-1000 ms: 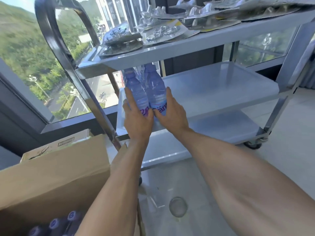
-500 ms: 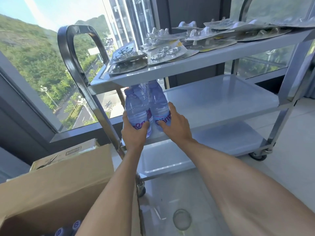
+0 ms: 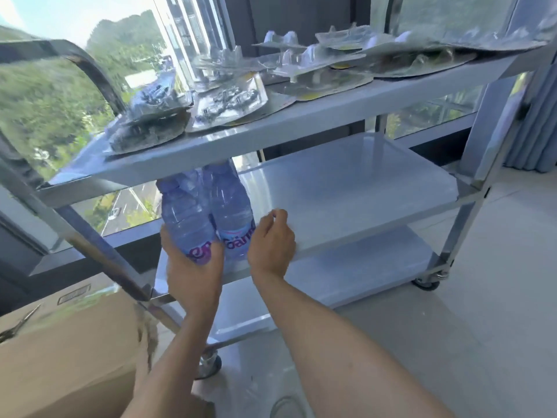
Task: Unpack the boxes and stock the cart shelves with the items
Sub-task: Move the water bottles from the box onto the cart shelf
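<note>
Upright on the middle shelf (image 3: pixel 361 188), water bottles (image 3: pixel 208 218) cupped low by the left hand (image 3: pixel 193 273), just beside the slack, empty right hand (image 3: pixel 271 242).

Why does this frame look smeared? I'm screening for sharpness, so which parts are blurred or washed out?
Head view: motion blur smears the cart handle, the cardboard box and the hillside behind; the right hand is soft, the left hand and water bottles a little clearer. Daylight through the window washes out the sky; wide-angle distortion bends the cart shelves.
</note>
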A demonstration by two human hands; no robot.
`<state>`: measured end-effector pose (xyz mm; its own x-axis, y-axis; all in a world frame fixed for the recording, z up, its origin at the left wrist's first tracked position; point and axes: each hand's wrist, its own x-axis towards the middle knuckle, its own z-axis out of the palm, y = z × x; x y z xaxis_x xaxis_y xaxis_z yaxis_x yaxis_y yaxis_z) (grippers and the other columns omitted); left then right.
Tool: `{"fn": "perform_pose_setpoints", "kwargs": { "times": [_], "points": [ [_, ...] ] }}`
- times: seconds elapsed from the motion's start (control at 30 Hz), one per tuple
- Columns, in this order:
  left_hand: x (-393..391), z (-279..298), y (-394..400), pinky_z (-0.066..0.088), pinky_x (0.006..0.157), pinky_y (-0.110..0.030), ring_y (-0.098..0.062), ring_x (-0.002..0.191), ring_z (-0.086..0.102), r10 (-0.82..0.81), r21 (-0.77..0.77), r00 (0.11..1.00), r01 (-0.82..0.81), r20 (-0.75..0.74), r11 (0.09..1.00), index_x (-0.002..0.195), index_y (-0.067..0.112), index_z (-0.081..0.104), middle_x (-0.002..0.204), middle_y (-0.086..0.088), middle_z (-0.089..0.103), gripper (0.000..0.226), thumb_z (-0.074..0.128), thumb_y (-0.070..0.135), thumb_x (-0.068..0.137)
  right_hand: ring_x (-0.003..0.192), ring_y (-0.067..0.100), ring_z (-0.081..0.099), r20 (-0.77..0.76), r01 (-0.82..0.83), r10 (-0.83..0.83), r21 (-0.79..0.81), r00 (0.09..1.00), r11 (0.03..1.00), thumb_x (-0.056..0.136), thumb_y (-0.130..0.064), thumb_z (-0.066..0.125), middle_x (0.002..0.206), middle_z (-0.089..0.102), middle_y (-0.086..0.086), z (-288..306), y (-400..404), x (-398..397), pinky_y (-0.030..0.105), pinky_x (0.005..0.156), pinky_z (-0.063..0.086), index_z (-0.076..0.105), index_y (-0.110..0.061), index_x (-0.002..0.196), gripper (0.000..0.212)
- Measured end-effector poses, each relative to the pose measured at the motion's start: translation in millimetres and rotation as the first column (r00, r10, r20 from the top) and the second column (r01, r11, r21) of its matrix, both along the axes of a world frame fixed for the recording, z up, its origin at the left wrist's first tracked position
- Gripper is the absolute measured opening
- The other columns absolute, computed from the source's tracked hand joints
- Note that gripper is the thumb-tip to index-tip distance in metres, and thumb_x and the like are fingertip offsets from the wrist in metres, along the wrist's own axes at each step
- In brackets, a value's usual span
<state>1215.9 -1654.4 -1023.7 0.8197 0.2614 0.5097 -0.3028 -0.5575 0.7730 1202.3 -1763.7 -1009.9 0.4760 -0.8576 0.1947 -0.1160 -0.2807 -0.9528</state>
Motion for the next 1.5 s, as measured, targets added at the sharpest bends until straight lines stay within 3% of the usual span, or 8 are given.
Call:
{"fn": "perform_pose_setpoints", "kwargs": {
  "times": [0.13,0.37,0.73,0.87,1.03,1.17,1.3,1.5],
  "points": [
    [-20.9,20.5,6.6,0.045,0.088,-0.034,-0.009,0.111,0.058,-0.155,-0.058,0.981,0.149,-0.116,0.987,0.146,0.041,0.029,0.132,0.017,0.056,0.078,0.068,0.060,0.082,0.102,0.035,0.059,-0.173,-0.041,0.051,0.065,0.984,0.997,0.093,-0.014,0.044,0.106,0.067,0.013,21.2,4.8,-10.8,0.043,0.084,0.044,0.058,-0.014,0.119,0.029],
    [-44.2,46.8,11.2,0.044,0.097,-0.050,-0.042,0.117,0.056,0.100,0.183,0.903,-0.024,-0.418,0.983,0.142,0.011,0.042,0.127,-0.021,0.061,0.059,0.051,0.048,0.097,0.110,0.029,0.055,-0.415,-0.266,0.249,0.019,0.875,0.964,0.094,-0.016,0.044,0.117,0.062,0.008,56.1,-6.9,-30.8,0.039,0.089,0.040,0.054,-0.015,0.118,0.026],
    [-112.0,62.4,14.5,0.050,0.089,-0.049,-0.039,0.098,0.063,0.247,0.275,0.848,-0.125,-0.469,0.953,0.120,0.015,0.059,0.106,-0.015,0.069,0.044,0.050,0.036,0.083,0.106,0.041,0.059,-0.282,-0.586,0.596,0.127,0.752,0.800,0.090,-0.011,0.050,0.113,0.064,0.020,80.4,-7.8,-82.8,0.041,0.085,0.046,0.057,-0.007,0.114,0.025],
    [-163.8,87.6,46.7,0.051,0.086,-0.044,-0.037,0.097,0.064,0.499,0.422,0.807,-0.352,-0.315,0.836,0.115,0.018,0.064,0.103,-0.011,0.071,0.031,0.056,0.031,0.088,0.102,0.040,0.061,-0.303,-0.764,0.742,0.066,0.597,0.642,0.090,-0.013,0.052,0.111,0.065,0.021,75.2,40.9,-108.6,0.039,0.078,0.046,0.059,-0.007,0.112,0.024],
    [-227.7,118.6,132.6,0.048,0.088,-0.046,-0.041,0.108,0.058,0.751,0.488,0.549,-0.573,-0.367,0.658,0.121,0.012,0.056,0.116,-0.019,0.063,0.036,0.056,0.020,0.086,0.101,0.032,0.063,-0.285,-0.847,0.811,-0.005,0.511,0.531,0.092,-0.009,0.049,0.110,0.066,0.014,86.6,105.9,-134.9,0.030,0.078,0.046,0.065,-0.008,0.108,0.023],
    [-273.5,115.5,194.9,0.047,0.096,-0.048,-0.044,0.114,0.055,0.755,0.513,0.373,-0.565,-0.540,0.646,0.125,0.001,0.052,0.125,-0.025,0.058,0.040,0.056,0.013,0.087,0.098,0.031,0.058,-0.350,-0.907,0.847,-0.023,0.401,0.420,0.085,-0.009,0.048,0.101,0.059,0.012,91.9,143.9,-144.1,0.037,0.080,0.049,0.063,-0.010,0.100,0.022],
    [-303.2,92.4,223.4,0.049,0.088,-0.043,-0.043,0.106,0.057,0.724,0.496,0.329,-0.554,-0.607,0.668,0.115,-0.004,0.055,0.115,-0.026,0.061,0.029,0.056,0.011,0.090,0.096,0.031,0.063,-0.558,-0.973,0.802,-0.037,0.211,0.230,0.089,-0.015,0.054,0.090,0.055,0.007,85.8,179.8,-146.6,0.031,0.070,0.046,0.059,-0.010,0.100,0.013],
    [-302.4,68.3,245.7,0.047,0.083,-0.034,-0.037,0.104,0.061,0.706,0.550,0.322,-0.458,-0.631,0.699,0.106,0.000,0.066,0.108,-0.019,0.067,0.020,0.057,0.008,0.090,0.110,0.034,0.059,-0.696,-0.989,0.718,0.104,0.003,0.105,0.092,-0.016,0.054,0.125,0.054,0.020,53.2,226.2,-167.2,0.031,0.080,0.044,0.057,-0.007,0.121,0.030]
  ]
}}
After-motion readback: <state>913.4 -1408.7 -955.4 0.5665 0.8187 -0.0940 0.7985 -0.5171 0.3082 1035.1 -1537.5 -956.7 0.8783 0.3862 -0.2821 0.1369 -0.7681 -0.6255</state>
